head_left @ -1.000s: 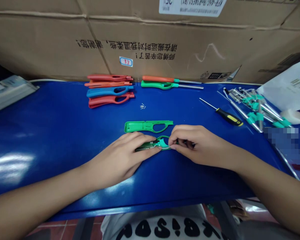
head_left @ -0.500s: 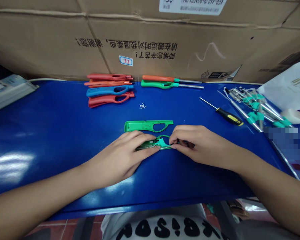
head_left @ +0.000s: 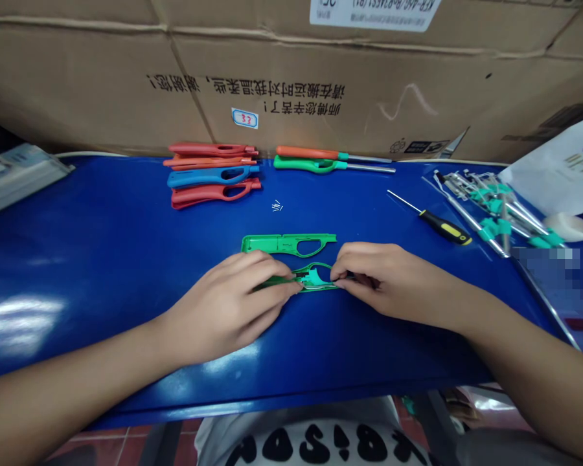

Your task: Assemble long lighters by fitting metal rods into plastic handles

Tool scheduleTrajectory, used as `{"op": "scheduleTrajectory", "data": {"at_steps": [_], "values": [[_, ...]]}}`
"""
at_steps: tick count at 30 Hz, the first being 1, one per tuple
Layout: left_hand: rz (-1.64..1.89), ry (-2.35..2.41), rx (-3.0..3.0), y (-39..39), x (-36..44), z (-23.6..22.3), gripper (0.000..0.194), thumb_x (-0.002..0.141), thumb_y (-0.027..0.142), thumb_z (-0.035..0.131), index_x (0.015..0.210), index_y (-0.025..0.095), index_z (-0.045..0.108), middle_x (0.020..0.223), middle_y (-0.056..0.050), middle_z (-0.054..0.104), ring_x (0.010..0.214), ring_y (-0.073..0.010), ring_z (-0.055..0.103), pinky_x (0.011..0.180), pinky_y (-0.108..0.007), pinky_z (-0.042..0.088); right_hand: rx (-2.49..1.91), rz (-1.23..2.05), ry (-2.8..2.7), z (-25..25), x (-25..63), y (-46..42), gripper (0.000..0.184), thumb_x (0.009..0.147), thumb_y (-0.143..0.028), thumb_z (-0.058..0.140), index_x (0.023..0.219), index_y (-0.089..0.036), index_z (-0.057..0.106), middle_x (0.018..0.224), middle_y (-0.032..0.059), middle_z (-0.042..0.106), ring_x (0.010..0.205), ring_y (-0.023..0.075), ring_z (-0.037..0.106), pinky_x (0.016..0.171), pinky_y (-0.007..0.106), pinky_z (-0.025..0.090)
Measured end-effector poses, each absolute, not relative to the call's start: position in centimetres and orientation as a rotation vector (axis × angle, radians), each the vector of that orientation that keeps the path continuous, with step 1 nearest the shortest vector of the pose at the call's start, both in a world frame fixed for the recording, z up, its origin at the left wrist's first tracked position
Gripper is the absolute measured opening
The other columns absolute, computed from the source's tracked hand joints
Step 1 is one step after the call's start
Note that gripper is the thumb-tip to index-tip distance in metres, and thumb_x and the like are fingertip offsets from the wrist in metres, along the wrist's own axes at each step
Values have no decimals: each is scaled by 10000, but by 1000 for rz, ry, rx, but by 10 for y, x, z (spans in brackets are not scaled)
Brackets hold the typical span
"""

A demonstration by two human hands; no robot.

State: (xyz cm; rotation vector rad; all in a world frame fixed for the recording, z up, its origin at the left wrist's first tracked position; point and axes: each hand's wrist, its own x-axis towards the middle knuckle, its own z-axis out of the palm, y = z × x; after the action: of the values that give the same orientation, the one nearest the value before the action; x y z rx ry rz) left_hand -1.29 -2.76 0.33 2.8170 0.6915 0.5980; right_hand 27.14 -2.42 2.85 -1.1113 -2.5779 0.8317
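Note:
On the blue table point(head_left: 102, 259) lies a green lighter half-shell with parts inside point(head_left: 311, 279). My left hand point(head_left: 223, 307) presses its fingers down on the shell's left end. My right hand point(head_left: 374, 278) pinches the shell's right end, where a thin metal tube sits under the fingers. Just behind it lies a second, empty green half-shell point(head_left: 287, 244), untouched.
Stacked red, orange and blue shells point(head_left: 211, 175) and two assembled lighters point(head_left: 320, 160) lie at the back by a cardboard box wall point(head_left: 272, 77). A yellow-black screwdriver point(head_left: 437, 223) and a pile of metal tube parts point(head_left: 495, 207) sit to the right. A grey object point(head_left: 14, 178) sits at left.
My left hand has slid slightly left and back along the shell. The right hand and the shell have hardly moved.

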Motion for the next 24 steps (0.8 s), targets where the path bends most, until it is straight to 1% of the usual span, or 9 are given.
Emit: {"op": "scheduleTrajectory", "data": {"at_steps": [3, 6, 9, 13, 16, 18, 21, 24], "values": [[661, 739, 2783, -28, -13, 7, 225, 966, 151, 616, 1172, 173, 704, 1059, -75, 703, 920, -209, 639, 801, -372, 538, -1117, 838, -2578, 29, 272, -24, 136, 967, -113, 548, 987, -193, 656, 971, 3, 646, 769, 104, 578, 681, 248, 423], [676, 821, 2645, -28, -14, 12, 175, 968, 163, 600, 1103, 164, 712, 1001, -56, 705, 881, -178, 651, 786, -329, 549, -1146, 867, -2555, 29, 273, -24, 120, 953, -118, 564, 972, -196, 654, 972, 2, 635, 732, 95, 561, 653, 242, 422], [600, 911, 2489, -25, -16, 16, 151, 973, 200, 586, 1044, 170, 715, 952, -32, 711, 846, -146, 668, 740, -265, 557, -1163, 887, -2546, 30, 274, -24, 106, 945, -127, 578, 951, -198, 656, 966, 3, 634, 704, 92, 546, 629, 242, 418], [527, 918, 2410, -22, -19, 18, 152, 976, 236, 592, 1024, 198, 732, 947, -16, 730, 825, -128, 680, 662, -210, 548, -1146, 905, -2542, 31, 274, -24, 113, 956, -136, 571, 937, -200, 662, 970, 10, 643, 733, 100, 561, 651, 247, 426], [515, 910, 2391, -21, -20, 17, 155, 983, 259, 599, 1032, 209, 737, 951, -18, 729, 807, -126, 676, 625, -205, 535, -1154, 920, -2523, 31, 274, -24, 160, 949, -104, 555, 899, -202, 671, 947, 6, 637, 733, 99, 562, 655, 249, 422], [535, 904, 2432, -21, -20, 17, 167, 989, 251, 590, 1068, 207, 730, 973, -29, 724, 847, -143, 673, 690, -238, 549, -1177, 934, -2495, 30, 272, -23, 170, 929, -86, 565, 875, -204, 675, 926, 2, 632, 715, 96, 553, 643, 249, 417], [579, 865, 2548, -23, -17, 17, 209, 981, 220, 588, 1156, 205, 702, 1066, -56, 710, 965, -187, 646, 841, -324, 547, -1219, 939, -2458, 28, 270, -23, 144, 918, -105, 586, 868, -205, 678, 891, -2, 621, 684, 97, 531, 622, 253, 409], [578, 839, 2618, -25, -14, 16, 238, 977, 207, 594, 1199, 210, 682, 1159, -71, 683, 1030, -208, 613, 914, -370, 519, -1248, 922, -2439, 25, 269, -23, 104, 928, -152, 602, 877, -199, 680, 865, -3, 601, 652, 93, 507, 606, 256, 404]]}}
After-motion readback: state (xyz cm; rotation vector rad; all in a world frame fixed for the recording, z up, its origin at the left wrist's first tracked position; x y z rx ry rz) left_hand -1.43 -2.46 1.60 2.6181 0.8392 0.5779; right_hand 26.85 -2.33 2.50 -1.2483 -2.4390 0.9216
